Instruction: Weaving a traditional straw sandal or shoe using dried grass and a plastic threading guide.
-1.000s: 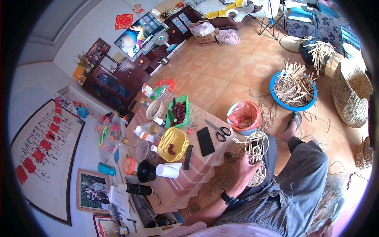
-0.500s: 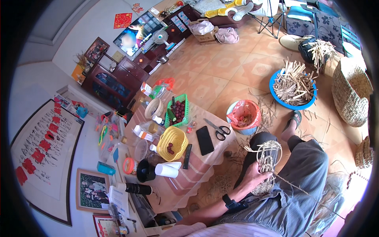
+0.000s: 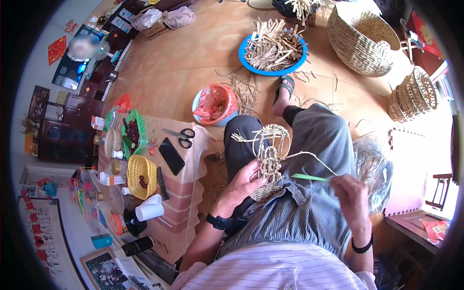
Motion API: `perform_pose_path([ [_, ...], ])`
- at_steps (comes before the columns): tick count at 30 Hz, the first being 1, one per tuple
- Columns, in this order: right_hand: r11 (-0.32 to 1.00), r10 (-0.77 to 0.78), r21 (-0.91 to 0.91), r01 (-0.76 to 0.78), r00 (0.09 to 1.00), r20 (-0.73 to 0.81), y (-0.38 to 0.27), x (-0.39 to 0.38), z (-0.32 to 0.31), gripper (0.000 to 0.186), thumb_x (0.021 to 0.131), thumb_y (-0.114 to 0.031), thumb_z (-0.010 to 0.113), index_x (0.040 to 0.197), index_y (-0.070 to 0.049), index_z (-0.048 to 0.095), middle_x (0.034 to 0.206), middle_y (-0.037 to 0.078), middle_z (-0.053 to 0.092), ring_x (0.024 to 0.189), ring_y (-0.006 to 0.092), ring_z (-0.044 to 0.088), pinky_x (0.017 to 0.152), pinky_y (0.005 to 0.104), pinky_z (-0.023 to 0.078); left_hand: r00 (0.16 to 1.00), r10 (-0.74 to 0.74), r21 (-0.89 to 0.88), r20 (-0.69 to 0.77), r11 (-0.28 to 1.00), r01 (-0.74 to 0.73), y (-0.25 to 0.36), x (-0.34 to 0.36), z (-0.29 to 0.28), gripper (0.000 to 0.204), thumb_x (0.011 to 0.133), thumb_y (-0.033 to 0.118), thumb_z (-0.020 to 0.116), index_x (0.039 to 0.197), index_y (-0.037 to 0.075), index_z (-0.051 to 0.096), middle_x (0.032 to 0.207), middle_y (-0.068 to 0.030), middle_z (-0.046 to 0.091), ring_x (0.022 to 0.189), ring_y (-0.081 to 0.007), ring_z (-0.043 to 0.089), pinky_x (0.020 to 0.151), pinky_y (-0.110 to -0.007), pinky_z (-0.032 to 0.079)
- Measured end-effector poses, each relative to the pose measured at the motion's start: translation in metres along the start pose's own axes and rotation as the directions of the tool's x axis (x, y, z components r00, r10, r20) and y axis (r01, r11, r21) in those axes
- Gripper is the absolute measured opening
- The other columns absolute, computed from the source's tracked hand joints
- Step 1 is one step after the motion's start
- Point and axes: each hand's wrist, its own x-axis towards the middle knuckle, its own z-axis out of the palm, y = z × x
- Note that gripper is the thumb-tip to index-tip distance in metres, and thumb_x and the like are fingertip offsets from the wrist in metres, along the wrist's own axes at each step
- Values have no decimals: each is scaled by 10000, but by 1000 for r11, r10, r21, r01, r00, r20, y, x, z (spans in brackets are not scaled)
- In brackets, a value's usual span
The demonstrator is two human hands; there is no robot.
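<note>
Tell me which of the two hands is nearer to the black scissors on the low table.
Left. The left hand holds the woven straw piece on the lap, just right of the scissors. The right hand, gripping a green tool, is farther away.

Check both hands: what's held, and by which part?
Left hand grips the half-woven straw piece at its lower body, on the lap. Right hand pinches one end of a green strip.

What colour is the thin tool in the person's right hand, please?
Green; the thin tool shows in the head view.
</note>
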Motion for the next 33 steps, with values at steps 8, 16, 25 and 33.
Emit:
perform_pose_path([
  [8, 985, -117, -112, 129, 987, 107, -19, -4, 44, 124, 867, -97, 727, 825, -54, 620, 644, 113, 625, 560, 304, 651, 512, 392, 496, 999, -7, -41, -35, 999, 6, -5, -4, 10, 573, 950, 190, 661, 1433, -36, 452, 1381, -145, 580, 1263, -209, 576, 1121, -362, 417],
  [16, 946, -210, -228, 229, 972, 105, -21, 1, 58, 192, 822, -32, 664, 745, -73, 493, 579, 99, 553, 502, 294, 606, 478, 399, 472, 994, 9, -21, -110, 1000, -11, -18, -4, 10, 513, 965, 116, 629, 1421, -17, 435, 1339, -102, 566, 1265, -176, 532, 1116, -338, 397],
  [25, 925, -261, -248, 289, 955, 138, -26, 2, 63, 183, 803, -23, 649, 772, -70, 474, 591, 87, 535, 492, 287, 584, 473, 408, 455, 983, 37, 145, -181, 989, -10, -16, -3, 8, 455, 983, 70, 593, 1398, -31, 438, 1307, -119, 581, 1225, -171, 561, 1070, -325, 449],
  [33, 888, -301, -315, 336, 941, 155, -42, 3, 62, 195, 757, -20, 644, 741, -92, 463, 580, 87, 516, 485, 301, 556, 496, 428, 417, 989, 83, 177, -122, 982, -60, -44, 3, 3, 436, 1018, 178, 585, 1392, -12, 465, 1342, -85, 583, 1230, -138, 549, 1066, -309, 442],
])
